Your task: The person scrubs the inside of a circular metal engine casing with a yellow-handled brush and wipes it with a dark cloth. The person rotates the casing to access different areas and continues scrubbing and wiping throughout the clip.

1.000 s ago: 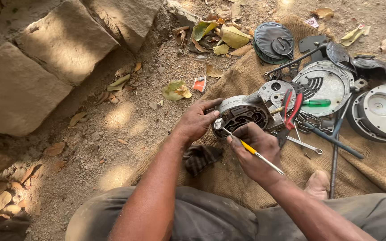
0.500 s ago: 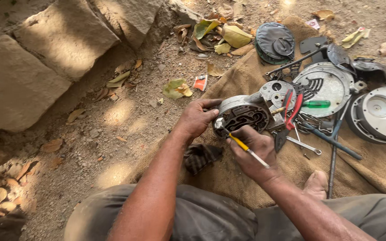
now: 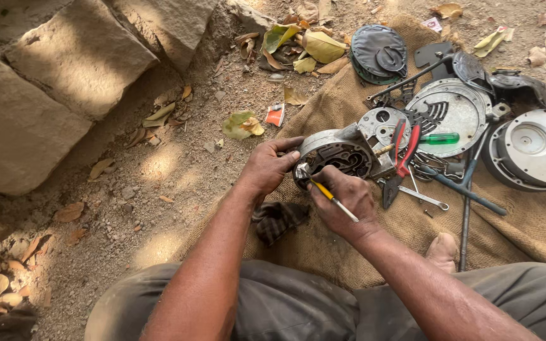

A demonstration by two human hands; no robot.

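- Left hand (image 3: 266, 169): fingers curled over the near rim of the grey cast-metal motor housing (image 3: 339, 153), thumb on top, pressed against it; the clasp appears meant to steady the part against the tool's push.
- Right hand (image 3: 342, 199): fingers pinched together around a thin yellow-handled screwdriver (image 3: 331, 197), held like a pen; its tip sits at the housing's left edge, just beside the left thumb, and its metal shank sticks out behind over the hand.
- Grey cast-metal motor housing: rounded, with dark windings visible in its open face; it lies on the coarse brown burlap sack (image 3: 532, 221), tilted toward the person, between both hands.
- Coarse brown burlap sack: spread on the dirt, apparently to keep parts out of the grit.
- Red-handled pliers (image 3: 402, 158): lying across the sack just right of the housing, within reach.
- Green-handled screwdriver (image 3: 440, 138): resting on a round silver vented cover plate (image 3: 453, 117).
- Round silver end cap (image 3: 538, 148): at the right edge of the sack, well apart from the hands.
- Dark ribbed round cover (image 3: 379, 53): at the far end of the sack, near dry leaves.
- Long dark metal rod (image 3: 466, 211): laid along the sack beside the person's bare foot (image 3: 442, 251).
- Dark checked cloth scrap (image 3: 277, 219): crumpled under the left wrist.
- Pale stone blocks (image 3: 52, 95): at the left, on bare ground.
- Grey trouser legs (image 3: 285, 303): either side of the work, the person squatting over it.
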